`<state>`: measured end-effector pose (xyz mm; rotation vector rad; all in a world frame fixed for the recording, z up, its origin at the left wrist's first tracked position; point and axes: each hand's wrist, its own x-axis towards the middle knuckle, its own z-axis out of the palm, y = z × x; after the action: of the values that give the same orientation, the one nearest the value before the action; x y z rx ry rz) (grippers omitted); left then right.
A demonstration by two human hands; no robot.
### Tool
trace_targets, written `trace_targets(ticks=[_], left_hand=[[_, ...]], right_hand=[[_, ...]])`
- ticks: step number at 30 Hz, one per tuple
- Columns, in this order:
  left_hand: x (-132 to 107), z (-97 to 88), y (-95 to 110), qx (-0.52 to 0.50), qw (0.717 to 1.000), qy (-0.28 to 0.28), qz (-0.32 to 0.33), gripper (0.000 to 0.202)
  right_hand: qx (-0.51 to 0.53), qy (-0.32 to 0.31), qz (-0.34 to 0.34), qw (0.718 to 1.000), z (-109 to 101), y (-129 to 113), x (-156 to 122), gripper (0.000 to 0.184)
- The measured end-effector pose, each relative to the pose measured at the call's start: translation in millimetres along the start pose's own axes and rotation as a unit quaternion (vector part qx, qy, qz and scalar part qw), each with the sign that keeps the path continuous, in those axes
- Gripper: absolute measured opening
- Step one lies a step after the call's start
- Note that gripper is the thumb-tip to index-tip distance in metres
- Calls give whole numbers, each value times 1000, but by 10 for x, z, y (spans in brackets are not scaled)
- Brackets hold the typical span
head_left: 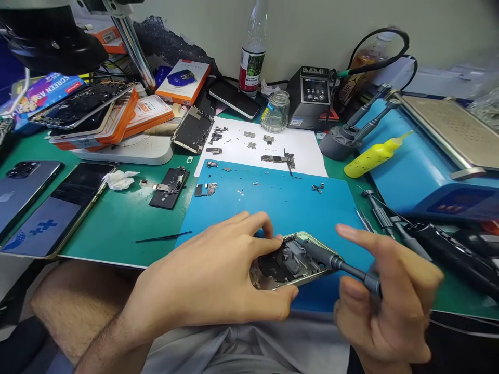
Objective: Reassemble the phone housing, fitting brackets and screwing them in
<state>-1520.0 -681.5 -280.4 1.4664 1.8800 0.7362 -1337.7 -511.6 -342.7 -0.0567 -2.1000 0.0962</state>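
My left hand (pixel 222 270) grips an opened phone housing (pixel 268 280) along its left side, thumb below and fingers on the upper edge. The housing has a pale metal rim and is tilted above a blue mat (pixel 241 205). In my right hand (pixel 393 296) is a dark grey screwdriver (pixel 343 266); its thick end lies over the housing's inside. The index finger of that hand is stretched out, and the thumb is near the tool's rear end. Whether the thick end touches the housing I cannot tell. Small screws and parts lie on the mat.
White paper (pixel 237 137) behind the mat bears a logic board (pixel 275 158) and small parts. A battery (pixel 169 189) and black tweezers (pixel 163 237) lie left. A yellow bottle (pixel 370 158), a blue machine (pixel 421 156) and more screwdrivers (pixel 378 213) stand or lie right. A glass jar (pixel 276 111) stands behind.
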Motion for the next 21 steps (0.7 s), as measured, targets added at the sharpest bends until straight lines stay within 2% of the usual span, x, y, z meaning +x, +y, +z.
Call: trace_targets(ticks=[3, 8, 14, 16, 17, 19, 21], left_hand=[[0, -1, 4, -2, 1000, 0, 0, 33], [3, -3, -2, -3, 1000, -2, -1, 33], [-40, 36, 29, 0, 1000, 0, 0, 36], [-80, 79, 37, 14, 1000, 7, 2, 39], [-101, 107, 37, 24, 1000, 12, 4, 43], [-136, 174, 27, 50, 998, 22, 10, 55], [-146, 249, 5, 73, 997, 35, 15, 67]], right_hand=[[7, -9, -13, 1000, 6, -13, 0, 67], [1, 2, -10, 1000, 9, 4, 16, 58], [55, -41, -10, 998, -2, -26, 55, 83], [78, -26, 63, 995, -18, -69, 81, 79], [87, 6, 117, 989, -27, -90, 103, 72], [104, 83, 231, 964, -43, -115, 164, 55], [117, 108, 313, 936, -41, -102, 231, 42]])
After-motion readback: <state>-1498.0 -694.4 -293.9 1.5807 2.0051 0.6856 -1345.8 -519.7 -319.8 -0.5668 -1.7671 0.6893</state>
